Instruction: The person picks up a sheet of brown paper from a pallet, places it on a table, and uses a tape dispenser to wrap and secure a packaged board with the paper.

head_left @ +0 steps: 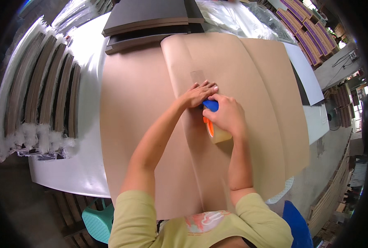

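Observation:
A large sheet of brown kraft paper (138, 82) covers the table, its right part folded over so that a long edge runs down the middle. A strip of clear tape (197, 76) lies across that edge. My right hand (227, 113) grips a tape dispenser (210, 126) with blue and orange parts and a roll of clear yellowish tape, held low over the seam. Just left of it, my left hand (200, 94) lies flat on the paper, fingers stretched out and pressing near the dispenser's blue end.
Dark flat panels (146, 16) are stacked at the far edge. Plastic-wrapped bundles of boards (43, 82) stand at the left. Clear plastic film (233, 18) lies at the back, with stacked cartons (306, 31) beyond. A green stool (98, 221) is below the table, lower left.

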`<state>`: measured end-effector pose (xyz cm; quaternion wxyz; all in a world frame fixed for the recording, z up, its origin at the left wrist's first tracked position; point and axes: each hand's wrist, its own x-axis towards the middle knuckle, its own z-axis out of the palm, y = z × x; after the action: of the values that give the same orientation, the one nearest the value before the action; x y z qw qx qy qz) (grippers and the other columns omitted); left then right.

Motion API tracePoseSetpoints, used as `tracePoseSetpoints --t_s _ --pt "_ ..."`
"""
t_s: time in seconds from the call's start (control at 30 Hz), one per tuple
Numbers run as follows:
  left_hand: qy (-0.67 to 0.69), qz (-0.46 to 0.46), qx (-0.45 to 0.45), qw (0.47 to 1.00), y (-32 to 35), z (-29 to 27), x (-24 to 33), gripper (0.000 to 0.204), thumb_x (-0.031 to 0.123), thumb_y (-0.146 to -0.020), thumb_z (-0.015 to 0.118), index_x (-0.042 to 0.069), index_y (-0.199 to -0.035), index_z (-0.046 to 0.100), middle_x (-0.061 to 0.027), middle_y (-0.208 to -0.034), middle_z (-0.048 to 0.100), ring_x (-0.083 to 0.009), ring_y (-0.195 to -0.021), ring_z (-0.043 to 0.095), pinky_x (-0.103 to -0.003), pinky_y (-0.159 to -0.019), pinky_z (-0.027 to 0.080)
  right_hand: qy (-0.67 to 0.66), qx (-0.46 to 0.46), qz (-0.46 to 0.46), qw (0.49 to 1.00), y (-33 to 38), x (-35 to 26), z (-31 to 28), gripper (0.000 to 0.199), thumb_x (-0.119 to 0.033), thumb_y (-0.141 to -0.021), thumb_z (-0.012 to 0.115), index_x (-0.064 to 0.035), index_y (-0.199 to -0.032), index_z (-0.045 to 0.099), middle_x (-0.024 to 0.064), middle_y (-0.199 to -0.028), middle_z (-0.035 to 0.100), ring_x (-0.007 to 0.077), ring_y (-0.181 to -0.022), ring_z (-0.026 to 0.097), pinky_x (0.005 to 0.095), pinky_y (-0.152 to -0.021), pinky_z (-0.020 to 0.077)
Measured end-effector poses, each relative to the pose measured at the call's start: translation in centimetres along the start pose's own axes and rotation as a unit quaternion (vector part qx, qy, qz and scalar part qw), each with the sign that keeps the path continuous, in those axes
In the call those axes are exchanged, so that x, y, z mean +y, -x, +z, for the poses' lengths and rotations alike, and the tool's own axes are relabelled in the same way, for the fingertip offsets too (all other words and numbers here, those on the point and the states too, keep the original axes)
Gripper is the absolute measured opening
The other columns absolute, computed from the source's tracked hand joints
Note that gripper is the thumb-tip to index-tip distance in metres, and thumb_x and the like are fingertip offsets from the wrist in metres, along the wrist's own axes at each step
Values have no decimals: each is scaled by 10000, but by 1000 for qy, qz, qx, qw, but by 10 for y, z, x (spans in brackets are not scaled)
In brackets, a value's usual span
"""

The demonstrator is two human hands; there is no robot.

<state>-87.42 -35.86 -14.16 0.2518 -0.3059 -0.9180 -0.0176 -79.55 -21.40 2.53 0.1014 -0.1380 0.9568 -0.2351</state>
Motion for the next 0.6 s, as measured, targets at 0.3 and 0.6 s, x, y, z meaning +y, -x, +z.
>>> tracePoseSetpoints --t_s 0.3,0.6 --pt "330 -89 -357 869 -38 -35 2 557 409 -910 300 274 -1414 103 -35 -1486 41 -276 -1363 57 -517 -1052 144 86 -151 48 984 -24 5 -2 365 -299 -657 557 -82 -942 624 145 -877 631 293 -801 605 375 -733 486" --pt "291 -128 -301 899 -12 -33 0 962 718 -708 449 152 -1414 123 -29 -1481 45 -164 -1361 35 -383 -1104 72 87 -199 34 976 170 27 -5 400 -297 -685 582 -28 -977 625 192 -911 616 345 -800 582 391 -781 465"
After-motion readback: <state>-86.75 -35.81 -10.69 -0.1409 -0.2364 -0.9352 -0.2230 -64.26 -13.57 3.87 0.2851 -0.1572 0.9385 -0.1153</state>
